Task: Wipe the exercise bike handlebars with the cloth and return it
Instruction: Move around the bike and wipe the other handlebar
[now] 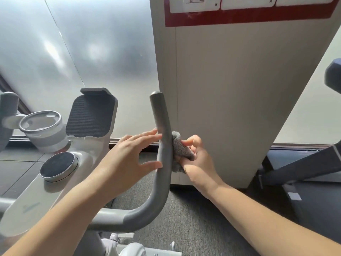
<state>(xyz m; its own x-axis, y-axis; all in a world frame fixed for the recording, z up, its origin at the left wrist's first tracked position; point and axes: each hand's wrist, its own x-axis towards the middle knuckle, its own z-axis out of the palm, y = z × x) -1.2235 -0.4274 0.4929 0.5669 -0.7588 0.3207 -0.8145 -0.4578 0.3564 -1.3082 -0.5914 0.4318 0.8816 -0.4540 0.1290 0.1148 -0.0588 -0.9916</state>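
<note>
The grey right handlebar point(160, 115) of the exercise bike rises upright in the middle of the view, curving at its base toward the bike's frame. A grey fluffy cloth point(180, 145) is pressed against the bar's right side, pinched in my right hand point(198, 163). My left hand point(129, 156) is on the bar's left side with fingers spread, its fingertips touching the bar. The left handlebar point(8, 108) shows only at the far left edge.
The bike's white console carries a tablet holder point(92, 115), a round dark knob point(58, 164) and a cup holder point(43, 126). A beige pillar point(239, 89) stands close behind the bar on the right. Dark gym equipment point(304, 163) sits at the right on grey carpet.
</note>
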